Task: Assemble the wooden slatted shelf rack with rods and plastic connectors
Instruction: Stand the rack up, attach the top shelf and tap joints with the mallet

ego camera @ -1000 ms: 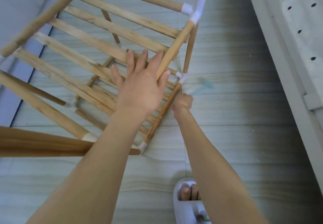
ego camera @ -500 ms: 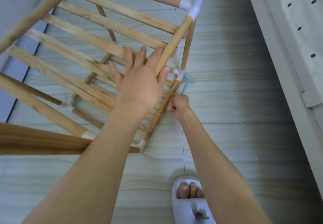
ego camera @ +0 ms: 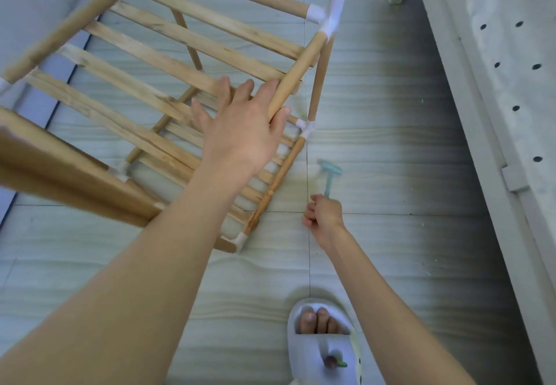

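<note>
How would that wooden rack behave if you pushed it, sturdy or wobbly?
Probably light: the wooden rack is only thin slats and rods. Likely a bit wobbly, since white plastic connectors alone join the rods. The left hand is steadying it, which hints it shifts easily.

Left hand [ego camera: 240, 132] spread flat, fingers straight, arm stretched forward and bare to the elbow. Right hand [ego camera: 325, 216] curled in a fist, lower and to the right, forearm angled inward.
</note>
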Demonstrator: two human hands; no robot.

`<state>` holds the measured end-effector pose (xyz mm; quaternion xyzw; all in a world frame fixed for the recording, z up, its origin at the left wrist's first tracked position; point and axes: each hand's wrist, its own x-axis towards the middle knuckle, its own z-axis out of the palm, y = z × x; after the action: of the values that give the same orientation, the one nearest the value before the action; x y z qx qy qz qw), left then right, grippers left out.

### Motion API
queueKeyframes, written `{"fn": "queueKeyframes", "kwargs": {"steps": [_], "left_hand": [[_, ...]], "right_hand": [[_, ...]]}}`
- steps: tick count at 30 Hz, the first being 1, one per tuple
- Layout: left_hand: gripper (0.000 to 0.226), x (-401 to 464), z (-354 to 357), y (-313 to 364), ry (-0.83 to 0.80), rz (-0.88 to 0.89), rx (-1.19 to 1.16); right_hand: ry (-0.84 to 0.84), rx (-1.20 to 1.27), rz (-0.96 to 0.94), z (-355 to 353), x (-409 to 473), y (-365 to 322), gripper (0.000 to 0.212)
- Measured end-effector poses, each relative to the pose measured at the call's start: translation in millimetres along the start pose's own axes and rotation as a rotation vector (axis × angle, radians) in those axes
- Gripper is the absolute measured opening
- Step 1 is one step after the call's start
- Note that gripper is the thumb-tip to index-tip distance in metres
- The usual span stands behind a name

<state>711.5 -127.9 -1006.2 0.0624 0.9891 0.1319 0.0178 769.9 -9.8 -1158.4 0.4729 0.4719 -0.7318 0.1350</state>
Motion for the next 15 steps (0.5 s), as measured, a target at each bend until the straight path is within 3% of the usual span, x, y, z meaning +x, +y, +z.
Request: {"fn": "queueKeyframes", "kwargs": {"steps": [3,6,12,15], "left_hand": [[0.042,1,-6,1,0.092,0.039,-0.006],[0.043,-22,-3,2,0.148,0.210,0.076],[0.031,-108,-14,-9,0.198,0.304,-0.399],[0.032,-150,-26,-28,0.197,0.332,-0.364]], "right_hand": [[-0.060,-0.069,-0.002,-13,-20,14,0.021],[-0.107,-0.109,0.000,-16,-47,19,0.021],[-0.234,-0.235,-0.078,-14,-93,15,0.019],[-0.272,-0.244,-0.061,-8,-103,26,0.020]]}}
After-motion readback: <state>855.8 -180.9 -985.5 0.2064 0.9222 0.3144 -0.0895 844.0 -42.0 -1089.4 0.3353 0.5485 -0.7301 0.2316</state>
